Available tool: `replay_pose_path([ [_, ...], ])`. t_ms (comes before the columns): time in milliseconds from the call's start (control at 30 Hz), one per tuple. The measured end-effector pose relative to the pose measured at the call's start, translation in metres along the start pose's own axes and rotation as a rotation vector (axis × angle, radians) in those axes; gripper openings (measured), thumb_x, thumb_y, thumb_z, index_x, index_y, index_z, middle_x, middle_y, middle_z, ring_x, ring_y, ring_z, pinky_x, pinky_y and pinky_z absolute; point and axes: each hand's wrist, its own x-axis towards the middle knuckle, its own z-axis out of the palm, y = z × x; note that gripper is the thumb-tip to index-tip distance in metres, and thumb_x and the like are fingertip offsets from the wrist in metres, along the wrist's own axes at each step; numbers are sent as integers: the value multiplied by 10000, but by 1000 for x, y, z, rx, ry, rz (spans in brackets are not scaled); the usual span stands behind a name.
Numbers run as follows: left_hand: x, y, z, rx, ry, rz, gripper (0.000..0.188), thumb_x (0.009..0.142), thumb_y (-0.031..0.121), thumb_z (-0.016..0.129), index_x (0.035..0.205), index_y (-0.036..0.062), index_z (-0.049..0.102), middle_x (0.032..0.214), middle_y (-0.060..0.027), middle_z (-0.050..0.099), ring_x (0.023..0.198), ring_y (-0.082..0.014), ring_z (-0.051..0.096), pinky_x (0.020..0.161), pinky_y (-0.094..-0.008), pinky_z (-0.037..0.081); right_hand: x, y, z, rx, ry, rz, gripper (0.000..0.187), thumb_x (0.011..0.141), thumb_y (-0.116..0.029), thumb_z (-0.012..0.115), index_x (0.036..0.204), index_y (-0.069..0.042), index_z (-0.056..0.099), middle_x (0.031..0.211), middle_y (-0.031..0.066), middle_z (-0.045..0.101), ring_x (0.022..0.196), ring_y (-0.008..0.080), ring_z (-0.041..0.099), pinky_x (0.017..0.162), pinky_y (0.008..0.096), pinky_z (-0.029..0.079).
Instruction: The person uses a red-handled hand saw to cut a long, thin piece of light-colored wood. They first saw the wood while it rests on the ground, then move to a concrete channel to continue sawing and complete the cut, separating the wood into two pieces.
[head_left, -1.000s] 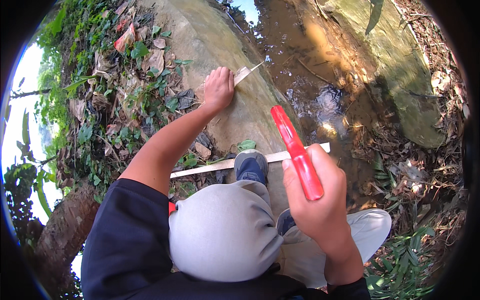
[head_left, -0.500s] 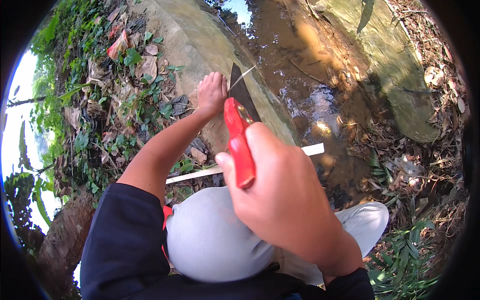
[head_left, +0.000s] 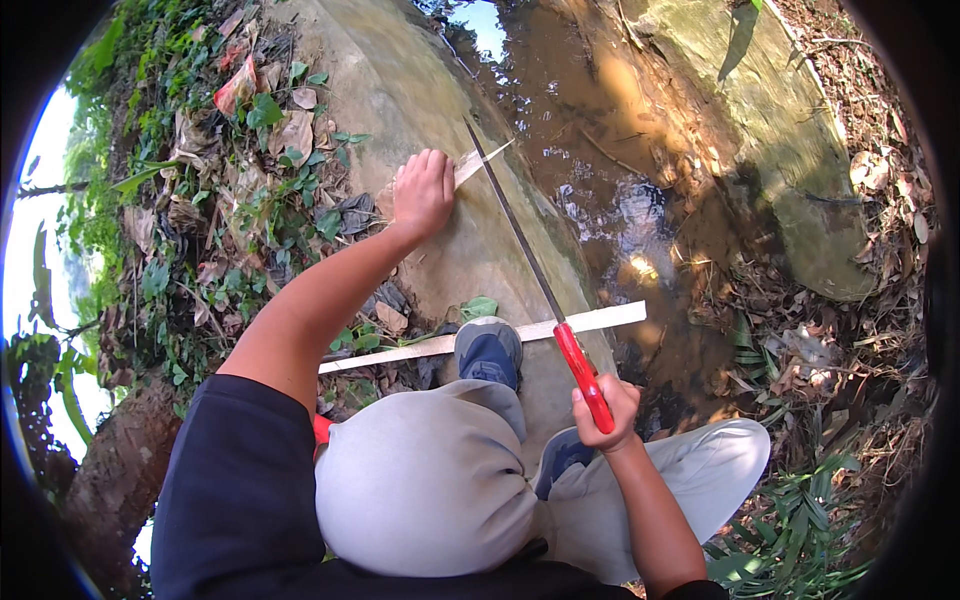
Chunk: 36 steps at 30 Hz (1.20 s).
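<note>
My right hand (head_left: 612, 410) is wrapped round the red handle of a handsaw (head_left: 520, 240). The saw's dark blade slants away to the far left, its far end lying over a pale strip of wood (head_left: 467, 168). On the pale stone ledge, my left hand (head_left: 424, 190) presses that strip down, fingers close together over it. The strip's pointed end sticks out to the right past the blade. My palm hides its other end.
A longer pale wooden slat (head_left: 600, 318) lies crosswise by my shoe (head_left: 488, 352). The stone ledge (head_left: 400, 80) borders a muddy stream (head_left: 560, 110) on the right. Leaves and plants (head_left: 265, 112) cover the left bank; a second stone slab (head_left: 800, 180) stands across the water.
My right hand has come down and back toward my right knee, drawing the saw with it, and the blade now shows edge-on. My left hand stays nearly in place on the strip.
</note>
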Motion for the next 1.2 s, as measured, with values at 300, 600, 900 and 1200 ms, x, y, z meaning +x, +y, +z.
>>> replay_pose_path([
  [300, 1, 1, 0, 7, 12, 14, 195, 1004, 244, 489, 947, 61, 528, 916, -132, 556, 913, -336, 550, 818, -451, 418, 50, -118, 10, 61, 80, 306, 205, 845, -38, 689, 762, -34, 502, 562, 66, 514, 461, 159, 530, 467, 312, 418],
  [600, -1, -3, 1, -1, 14, -14, 181, 999, 254, 503, 947, 87, 549, 922, -102, 568, 921, -308, 561, 821, -428, 423, 29, -167, -68, 233, 205, 481, 152, 861, -79, 673, 807, -7, 552, 617, 1, 538, 559, 53, 492, 510, 235, 388],
  [900, -2, -1, 0, -2, 32, 0, 172, 993, 253, 513, 949, 92, 555, 929, -97, 569, 924, -298, 563, 819, -425, 426, 66, -62, 29, 105, 151, 134, 154, 875, -57, 669, 792, -36, 541, 567, 7, 533, 506, 59, 508, 486, 260, 407],
  [1200, -1, -3, -1, -10, 18, 20, 163, 986, 247, 521, 961, 92, 563, 934, -93, 567, 931, -290, 564, 820, -427, 423, 86, -33, 58, 70, 106, 107, 236, 869, -59, 672, 745, -48, 472, 535, 52, 527, 456, 145, 569, 455, 299, 425],
])
